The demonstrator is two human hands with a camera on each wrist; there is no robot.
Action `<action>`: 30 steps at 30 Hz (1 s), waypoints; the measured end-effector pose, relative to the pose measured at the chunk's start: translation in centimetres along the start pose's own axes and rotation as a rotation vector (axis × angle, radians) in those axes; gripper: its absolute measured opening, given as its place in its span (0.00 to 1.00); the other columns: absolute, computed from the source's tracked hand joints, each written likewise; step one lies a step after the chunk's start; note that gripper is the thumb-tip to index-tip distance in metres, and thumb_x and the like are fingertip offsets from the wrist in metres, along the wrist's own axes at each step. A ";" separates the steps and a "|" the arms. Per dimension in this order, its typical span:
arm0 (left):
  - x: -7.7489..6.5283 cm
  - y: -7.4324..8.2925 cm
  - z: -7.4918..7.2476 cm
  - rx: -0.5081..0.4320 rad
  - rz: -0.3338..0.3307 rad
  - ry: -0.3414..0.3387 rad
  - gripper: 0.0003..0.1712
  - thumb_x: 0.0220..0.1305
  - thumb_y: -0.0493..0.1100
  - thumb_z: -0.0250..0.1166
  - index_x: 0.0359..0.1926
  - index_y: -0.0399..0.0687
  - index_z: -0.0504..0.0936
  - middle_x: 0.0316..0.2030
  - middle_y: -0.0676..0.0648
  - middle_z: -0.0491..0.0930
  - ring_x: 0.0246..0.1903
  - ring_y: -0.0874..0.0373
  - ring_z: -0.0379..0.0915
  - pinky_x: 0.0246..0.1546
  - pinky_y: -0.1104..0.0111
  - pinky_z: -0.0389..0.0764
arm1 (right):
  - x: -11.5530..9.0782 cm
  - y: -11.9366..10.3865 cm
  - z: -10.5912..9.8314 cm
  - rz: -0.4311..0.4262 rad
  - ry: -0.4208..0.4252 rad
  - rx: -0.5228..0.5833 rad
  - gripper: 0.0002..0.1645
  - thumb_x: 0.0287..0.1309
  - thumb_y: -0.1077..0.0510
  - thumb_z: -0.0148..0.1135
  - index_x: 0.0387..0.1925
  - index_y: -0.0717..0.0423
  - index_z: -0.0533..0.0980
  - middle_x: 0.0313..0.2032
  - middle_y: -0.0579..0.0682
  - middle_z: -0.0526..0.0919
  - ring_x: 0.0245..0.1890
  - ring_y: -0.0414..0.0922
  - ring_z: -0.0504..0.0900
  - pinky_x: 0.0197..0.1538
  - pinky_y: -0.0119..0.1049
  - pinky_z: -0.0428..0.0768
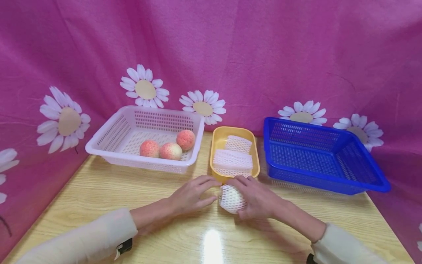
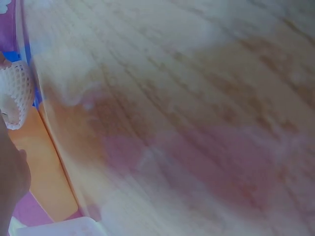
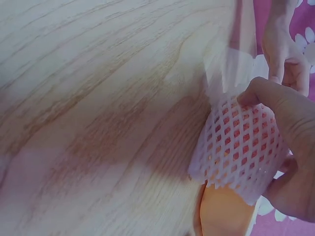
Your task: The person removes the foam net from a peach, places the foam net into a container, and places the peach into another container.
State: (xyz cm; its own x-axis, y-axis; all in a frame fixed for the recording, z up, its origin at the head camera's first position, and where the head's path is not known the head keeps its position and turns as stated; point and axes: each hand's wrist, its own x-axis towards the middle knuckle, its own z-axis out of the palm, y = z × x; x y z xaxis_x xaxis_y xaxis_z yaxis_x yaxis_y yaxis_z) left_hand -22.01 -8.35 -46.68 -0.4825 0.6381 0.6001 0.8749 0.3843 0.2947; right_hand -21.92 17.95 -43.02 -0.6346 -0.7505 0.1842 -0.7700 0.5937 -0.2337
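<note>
A peach in a white foam net sleeve (image 1: 232, 200) is held in my right hand (image 1: 258, 198), just in front of the yellow tray. Its red skin shows through the mesh in the right wrist view, where my right thumb lies across the foam net sleeve (image 3: 241, 140). My left hand (image 1: 194, 194) is at the left of the peach, thumb and fingers apart, fingertips close to the net. At the left edge of the left wrist view, part of the netted peach (image 2: 17, 93) appears.
A pale pink basket (image 1: 145, 159) with three peaches (image 1: 170, 151) stands at the back left. The yellow tray (image 1: 215, 134) contains several foam net sleeves (image 1: 232, 159). On the right is a blue basket (image 1: 316, 183). A pink flowered cloth (image 1: 250, 62) hangs behind the wooden table (image 1: 165, 242).
</note>
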 end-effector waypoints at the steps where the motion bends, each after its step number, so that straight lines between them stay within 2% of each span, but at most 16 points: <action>1: 0.0 0.0 0.0 -0.001 -0.001 -0.002 0.23 0.61 0.42 0.71 0.56 0.40 0.81 0.53 0.45 0.79 0.53 0.54 0.77 0.57 0.69 0.76 | 0.0 0.0 0.0 -0.001 -0.001 -0.003 0.53 0.29 0.51 0.79 0.63 0.52 0.70 0.54 0.48 0.76 0.48 0.49 0.75 0.49 0.46 0.79; 12: -0.5 0.2 0.2 0.003 -0.025 -0.062 0.24 0.63 0.43 0.70 0.59 0.42 0.79 0.54 0.47 0.79 0.55 0.55 0.76 0.58 0.69 0.75 | 0.0 -0.2 0.1 0.023 -0.018 -0.013 0.53 0.32 0.51 0.80 0.65 0.53 0.68 0.56 0.52 0.76 0.50 0.51 0.75 0.51 0.48 0.78; 24: -0.7 0.1 0.2 0.012 -0.038 -0.071 0.25 0.62 0.44 0.71 0.58 0.41 0.79 0.53 0.47 0.80 0.54 0.55 0.76 0.57 0.69 0.75 | -0.4 -0.3 0.1 0.012 0.025 -0.015 0.57 0.35 0.51 0.81 0.69 0.54 0.65 0.59 0.54 0.70 0.52 0.52 0.75 0.52 0.49 0.80; 30: -1.0 0.1 -0.1 0.016 -0.059 -0.076 0.25 0.62 0.44 0.71 0.58 0.41 0.79 0.54 0.47 0.80 0.55 0.54 0.76 0.59 0.66 0.75 | -0.7 -0.2 -0.1 0.024 0.052 -0.016 0.56 0.35 0.49 0.82 0.68 0.50 0.66 0.59 0.50 0.69 0.50 0.51 0.75 0.45 0.45 0.82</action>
State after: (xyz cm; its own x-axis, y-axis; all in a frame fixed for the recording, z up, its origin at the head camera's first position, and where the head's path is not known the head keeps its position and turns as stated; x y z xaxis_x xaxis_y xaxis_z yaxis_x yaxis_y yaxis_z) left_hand -21.44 -9.01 -47.22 -0.5355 0.6629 0.5233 0.8444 0.4332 0.3153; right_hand -21.33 18.41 -43.02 -0.6548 -0.7206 0.2280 -0.7555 0.6157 -0.2238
